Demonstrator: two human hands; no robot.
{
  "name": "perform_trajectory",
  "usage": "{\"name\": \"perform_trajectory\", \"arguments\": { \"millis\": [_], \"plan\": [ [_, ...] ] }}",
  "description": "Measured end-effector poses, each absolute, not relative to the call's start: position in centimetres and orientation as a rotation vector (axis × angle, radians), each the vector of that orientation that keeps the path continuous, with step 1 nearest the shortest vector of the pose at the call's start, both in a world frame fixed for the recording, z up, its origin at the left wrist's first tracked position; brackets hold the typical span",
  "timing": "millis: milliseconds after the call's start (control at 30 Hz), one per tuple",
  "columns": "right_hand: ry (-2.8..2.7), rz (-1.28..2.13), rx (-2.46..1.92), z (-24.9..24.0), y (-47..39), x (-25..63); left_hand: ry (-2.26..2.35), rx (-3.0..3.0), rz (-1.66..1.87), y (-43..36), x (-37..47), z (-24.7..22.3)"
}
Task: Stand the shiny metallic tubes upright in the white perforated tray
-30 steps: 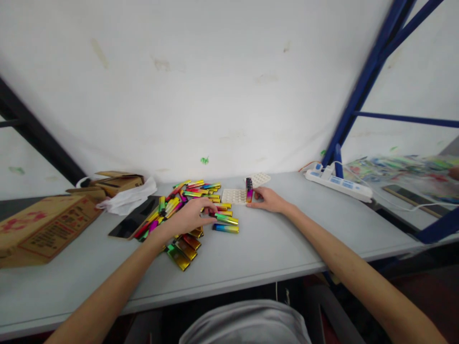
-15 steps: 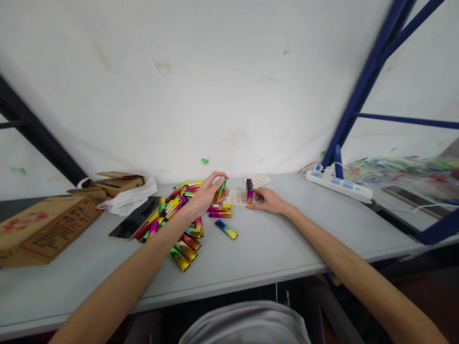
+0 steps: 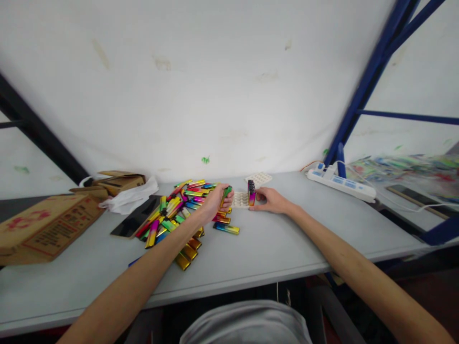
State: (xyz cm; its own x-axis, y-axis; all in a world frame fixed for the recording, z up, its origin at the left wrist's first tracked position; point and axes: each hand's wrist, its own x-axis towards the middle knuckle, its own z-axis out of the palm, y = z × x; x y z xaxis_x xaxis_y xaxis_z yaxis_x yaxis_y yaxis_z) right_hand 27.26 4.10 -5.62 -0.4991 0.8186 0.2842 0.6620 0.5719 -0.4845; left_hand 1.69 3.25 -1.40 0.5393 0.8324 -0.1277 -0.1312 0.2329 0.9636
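Now we clasp a green lighter in our left hand, while standing lighters beside our right hand, whose grip we cannot tell, could topple if the left bumps them.

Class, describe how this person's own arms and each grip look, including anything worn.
The left forearm and right forearm are slender and bare, with no sleeves in view. The left grip and right grip are ungloved human hands; no watch or bracelet shows. Rings are too small to tell. A grey garment shows at the bottom edge.
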Motion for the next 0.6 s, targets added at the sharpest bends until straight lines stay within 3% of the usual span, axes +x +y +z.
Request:
{"name": "perform_trajectory", "arguments": {
  "millis": [367,600],
  "plan": [
    [-2.327,0.422,-1.182,-5.7,3.9,26.9,0.8,1.17,0.775,3.2,1.9,-2.0],
    [-2.334,0.419,-1.186,-5.7,4.0,26.9,0.769,1.34,0.987,4.9,2.7,-1.5]
  ]
}}
